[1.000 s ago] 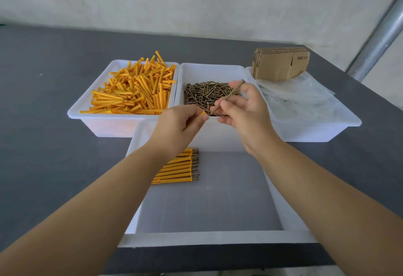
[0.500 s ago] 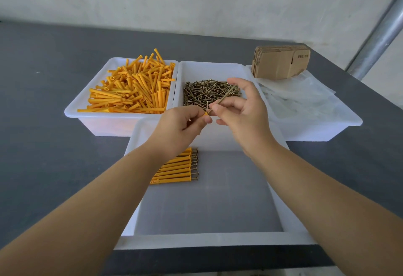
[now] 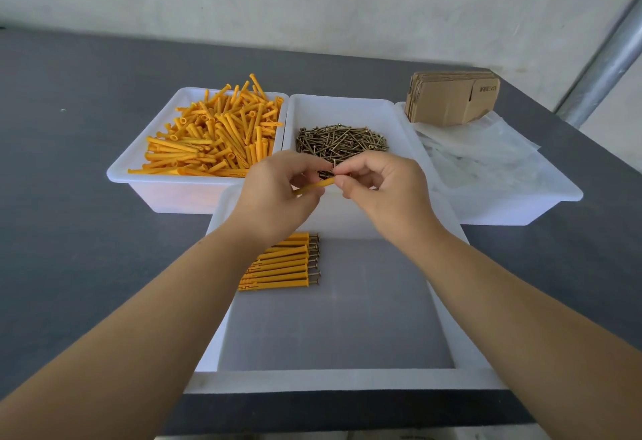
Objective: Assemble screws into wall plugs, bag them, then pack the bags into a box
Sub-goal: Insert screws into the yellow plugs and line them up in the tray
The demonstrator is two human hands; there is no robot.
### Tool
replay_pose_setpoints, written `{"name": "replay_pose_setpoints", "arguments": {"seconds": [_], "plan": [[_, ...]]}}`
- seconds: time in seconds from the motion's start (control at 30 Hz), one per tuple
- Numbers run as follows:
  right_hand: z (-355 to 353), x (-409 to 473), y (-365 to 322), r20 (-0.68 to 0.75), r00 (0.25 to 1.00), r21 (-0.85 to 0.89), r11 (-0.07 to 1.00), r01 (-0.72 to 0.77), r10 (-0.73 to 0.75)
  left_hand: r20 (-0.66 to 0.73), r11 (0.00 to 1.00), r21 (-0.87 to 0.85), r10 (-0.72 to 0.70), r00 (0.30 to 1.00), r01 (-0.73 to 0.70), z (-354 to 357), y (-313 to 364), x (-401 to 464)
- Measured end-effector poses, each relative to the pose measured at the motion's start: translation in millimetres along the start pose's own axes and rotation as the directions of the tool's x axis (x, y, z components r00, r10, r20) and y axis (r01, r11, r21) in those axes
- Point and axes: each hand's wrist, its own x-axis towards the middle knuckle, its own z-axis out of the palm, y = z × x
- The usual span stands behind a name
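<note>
The left hand (image 3: pixel 278 196) gripped an orange wall plug (image 3: pixel 314 186) above the near tray (image 3: pixel 333 379), steadying it while the right hand (image 3: pixel 382 189) pinched a screw head at its open end, apparently to seat it. Finished plugs (image 3: pixel 283 264) lay aligned in that tray, seemingly ready for bagging.

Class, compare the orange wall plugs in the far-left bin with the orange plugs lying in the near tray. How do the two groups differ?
The far-left bin plugs lie heaped at all angles; the near tray plugs lie in a neat parallel row. The bin plugs have open ends; the tray plugs have screw heads at their right ends. The bin holds far more. Both are orange.
</note>
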Motion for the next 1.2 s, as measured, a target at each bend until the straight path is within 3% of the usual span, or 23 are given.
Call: {"name": "replay_pose_setpoints", "arguments": {"seconds": [0.17, 0.33, 0.5, 0.6, 0.73, 0.9, 0.97, 1.03, 1.1, 1.2], "plan": [[5.2, -5.0, 7.5, 0.138, 0.989, -0.159, 0.987, -0.036, 0.058, -0.168, 0.986, -0.134, -0.119, 0.979, 0.097, -5.0, 2.0, 0.2], [30.7, -16.3, 12.9, 0.190, 0.982, -0.308, 0.951, 0.040, 0.020, -0.356, 0.981, -0.063, -0.194, 0.914, 0.184, -7.7, -6.4, 4.7], [46.0, -25.1, 20.8, 0.211, 0.977, -0.468, 0.881, 0.074, 0.030, -0.418, 0.964, 0.062, -0.211, 0.884, 0.259, -11.6, -15.1, 7.1], [49.0, -26.5, 23.1, 0.323, 0.944, -0.517, 0.849, 0.110, 0.074, -0.397, 0.930, 0.168, -0.241, 0.886, 0.328, -11.2, -19.8, 8.8], [47.5, -22.3, 16.8, 0.366, 0.930, -0.533, 0.823, 0.198, 0.014, -0.206, 0.814, 0.385, -0.384, 0.900, 0.435, -8.8, -23.3, 8.7], [22.3, 7.6, 0.0, 0.112, 0.965, -0.514, 0.817, 0.261, -0.239, -0.099, 0.726, 0.520, -0.472, 0.876, 0.450, -5.0, -23.7, 9.6], [8.2, 29.1, 6.1, 0.035, 0.990, -0.572, 0.809, 0.134, -0.139, -0.067, 0.695, 0.548, -0.518, 0.853, 0.465, -4.4, -26.1, 12.0], [-6.8, 48.2, 21.0, 0.037, 0.993, -0.667, 0.743, -0.062, 0.115, -0.025, 0.670, 0.594, -0.539, 0.842, 0.446, -3.6, -28.5, 13.5], [-18.7, 61.8, 33.5, 0.086, 0.924, -0.751, 0.634, -0.186, 0.374, 0.010, 0.658, 0.631, -0.536, 0.844, 0.410, -2.6, -29.4, 13.4], [-20.2, 79.3, 34.0, 0.219, 0.798, -0.849, 0.513, -0.128, 0.562, 0.021, 0.666, 0.642, -0.512, 0.859, 0.381, -2.8, -28.8, 14.7]]}}
